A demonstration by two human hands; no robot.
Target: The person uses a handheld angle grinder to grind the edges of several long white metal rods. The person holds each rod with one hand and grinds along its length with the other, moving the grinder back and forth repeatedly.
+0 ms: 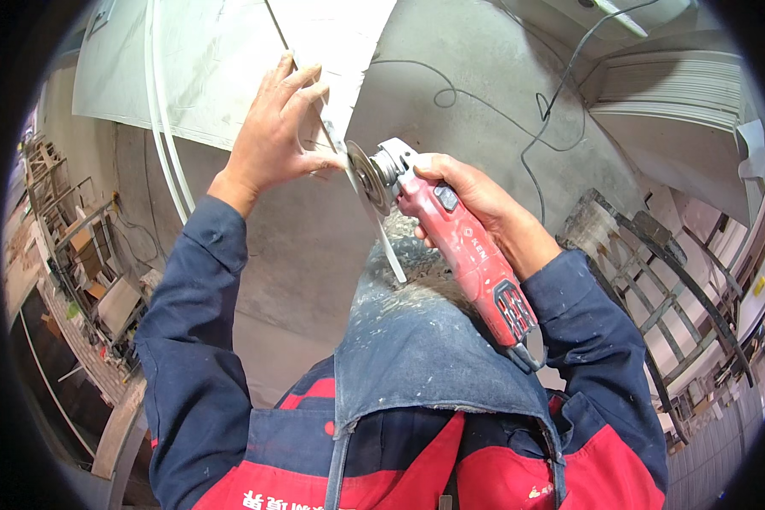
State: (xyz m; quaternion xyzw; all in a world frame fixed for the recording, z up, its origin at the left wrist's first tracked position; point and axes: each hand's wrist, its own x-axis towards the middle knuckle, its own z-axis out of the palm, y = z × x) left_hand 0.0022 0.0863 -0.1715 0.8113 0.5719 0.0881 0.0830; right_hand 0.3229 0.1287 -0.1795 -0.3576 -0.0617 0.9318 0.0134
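Observation:
My right hand (pixel 472 195) is wrapped round the red body of an angle grinder (pixel 463 242), its thumb near the grey gear head. The grinder's round disc (pixel 367 180) stands edge-on against a long narrow strip (pixel 388 246), whose pale near end sticks out below the disc. My left hand (pixel 272 132) grips the strip higher up, fingers over its far side and thumb close to the disc. Under that hand is a large white board (pixel 221 59), with the strip slanting over its right part. Whether the disc is spinning cannot be made out.
A dark cable (pixel 531 161) loops over the grey floor (pixel 425 102). Stacked pale panels (pixel 671 85) stand at the upper right, above a dark metal rack (pixel 654 280). On the left is a cluttered shelf (pixel 93 263). A dusty blue apron (pixel 433 348) hangs before me.

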